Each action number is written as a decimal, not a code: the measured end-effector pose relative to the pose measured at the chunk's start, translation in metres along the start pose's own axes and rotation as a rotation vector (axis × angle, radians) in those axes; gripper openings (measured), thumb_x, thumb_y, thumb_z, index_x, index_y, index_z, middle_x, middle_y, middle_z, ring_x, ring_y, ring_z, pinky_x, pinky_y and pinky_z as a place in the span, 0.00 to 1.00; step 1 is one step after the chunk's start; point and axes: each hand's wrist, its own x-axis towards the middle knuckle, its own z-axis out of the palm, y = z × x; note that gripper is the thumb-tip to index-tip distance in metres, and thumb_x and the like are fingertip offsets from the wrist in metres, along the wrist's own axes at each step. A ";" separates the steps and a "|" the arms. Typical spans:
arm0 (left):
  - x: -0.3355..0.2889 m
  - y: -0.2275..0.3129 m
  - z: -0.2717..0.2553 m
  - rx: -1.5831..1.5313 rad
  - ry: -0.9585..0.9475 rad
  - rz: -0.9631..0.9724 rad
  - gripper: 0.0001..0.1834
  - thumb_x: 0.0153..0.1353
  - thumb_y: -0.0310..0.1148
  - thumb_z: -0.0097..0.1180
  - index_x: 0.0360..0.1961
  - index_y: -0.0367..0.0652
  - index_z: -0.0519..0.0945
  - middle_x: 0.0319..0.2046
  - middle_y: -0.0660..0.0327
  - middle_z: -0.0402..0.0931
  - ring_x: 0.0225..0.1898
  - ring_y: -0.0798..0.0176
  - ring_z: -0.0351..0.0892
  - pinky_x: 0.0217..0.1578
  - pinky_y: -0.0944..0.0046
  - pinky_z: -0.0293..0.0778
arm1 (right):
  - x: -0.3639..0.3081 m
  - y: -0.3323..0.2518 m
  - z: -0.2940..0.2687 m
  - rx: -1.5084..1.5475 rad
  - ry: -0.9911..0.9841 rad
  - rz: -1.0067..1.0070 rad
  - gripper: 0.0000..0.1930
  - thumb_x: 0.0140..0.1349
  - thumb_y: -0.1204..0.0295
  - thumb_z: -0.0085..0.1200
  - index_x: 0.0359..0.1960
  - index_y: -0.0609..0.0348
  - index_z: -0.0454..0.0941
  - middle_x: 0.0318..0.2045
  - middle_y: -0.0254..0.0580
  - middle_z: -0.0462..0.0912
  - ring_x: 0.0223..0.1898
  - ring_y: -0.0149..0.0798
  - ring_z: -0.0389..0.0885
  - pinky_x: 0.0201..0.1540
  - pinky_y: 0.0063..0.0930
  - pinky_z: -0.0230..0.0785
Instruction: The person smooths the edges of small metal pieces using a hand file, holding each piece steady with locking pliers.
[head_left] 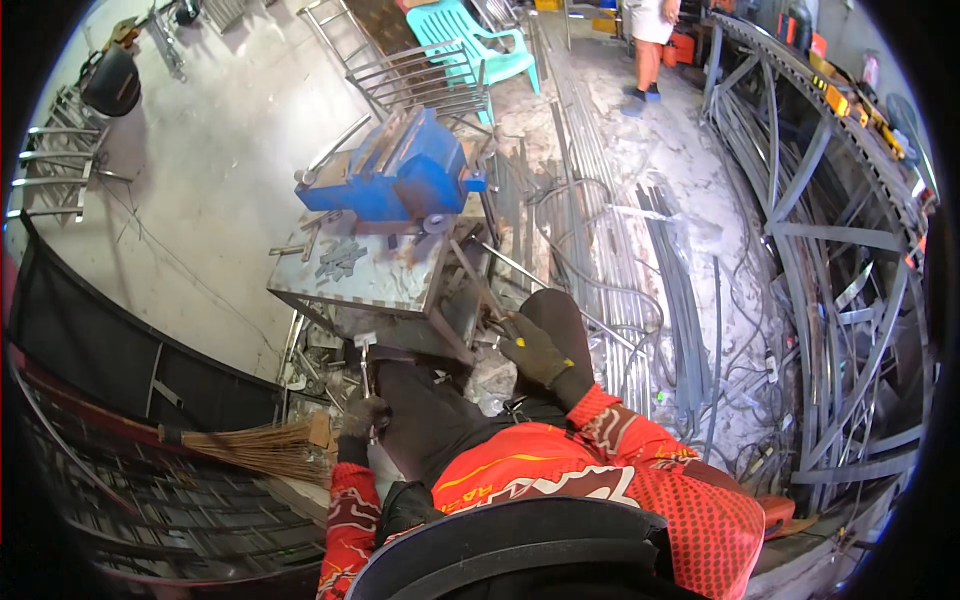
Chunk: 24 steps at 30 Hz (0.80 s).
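Black visor brim (510, 545) is the closest thing to the lens, right at the bottom, with a red patterned jersey (540, 460) just past it. Both hands are gloved and set well apart, one on each side of the dark trouser legs.

Left hand (365, 412) is closed around the lower end of a hammer-like metal tool (365, 352) — shaft pointing away from the body, blocky head at the far end, near the front edge of the bench (392, 282).

Right hand (540, 350) is up by the knee, at the lower end of a long narrow bar (477, 281). That bar slants up and to the left from the glove, along the bench's right side. Fingers point left across its end, but I can't tell if they're really wrapped round it.

So the bar lies ahead and left of the right hand, which is clearly the nearer one — the tool's head is off to the left of the bar, well apart from it.

On the bench: a big blue vise (400, 180) and a loose pile of grey metal pieces (342, 258). Straw broom (255, 445) lies left of the left hand.
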 end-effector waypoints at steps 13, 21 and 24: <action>0.035 0.038 -0.014 -0.926 0.125 -0.993 0.06 0.53 0.24 0.54 0.24 0.43 0.71 0.17 0.55 0.72 0.13 0.56 0.71 0.13 0.57 0.69 | 0.028 -0.008 -0.041 0.012 0.005 0.166 0.22 0.62 0.60 0.59 0.53 0.63 0.78 0.44 0.58 0.84 0.48 0.59 0.82 0.52 0.48 0.72; 0.039 0.024 -0.014 -0.896 0.145 -1.067 0.10 0.52 0.22 0.58 0.34 0.44 0.71 0.20 0.57 0.72 0.13 0.58 0.71 0.14 0.58 0.71 | 0.040 0.009 -0.026 0.002 -0.024 0.270 0.25 0.63 0.57 0.59 0.57 0.58 0.77 0.49 0.59 0.83 0.51 0.63 0.81 0.55 0.49 0.74; 0.053 0.062 -0.009 -0.853 0.214 -1.040 0.10 0.53 0.23 0.57 0.34 0.47 0.70 0.19 0.59 0.71 0.12 0.57 0.70 0.11 0.58 0.70 | 0.042 0.017 -0.028 -0.033 0.037 0.322 0.25 0.63 0.57 0.59 0.58 0.57 0.78 0.49 0.56 0.83 0.50 0.59 0.82 0.54 0.46 0.74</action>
